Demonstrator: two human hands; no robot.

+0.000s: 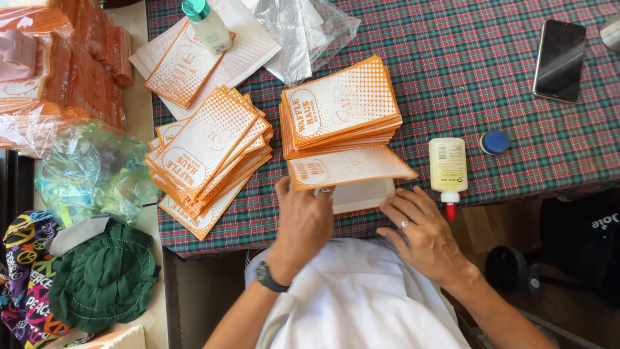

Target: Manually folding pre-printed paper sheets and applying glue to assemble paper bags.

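Two bare hands at the near edge of the desk (516,58), covered in red-and-green plaid cloth. Left hand (302,223): grip closed on one orange-and-white paper bag (349,166), fingers curled over its left end, bag lying flat and slightly tilted. Right hand (423,234): grip open, fingers spread flat, fingertips touching a white sheet (361,196) directly beneath the bag. Just behind the bag: a neat stack of matching bags (341,106). Left of that stack: a second, fanned-out pile of bags (210,155), reaching the desk edge. Right of the held bag, near the right hand: a glue bottle (448,168) lying on its side, red nozzle toward the desk edge; blue cap (495,142) just beside it. Far right: a dark phone (559,59), face up. Far side: crumpled clear plastic (303,32) and a small teal-capped bottle (206,24) resting on more bags. Left of the desk: a green hat (103,278).
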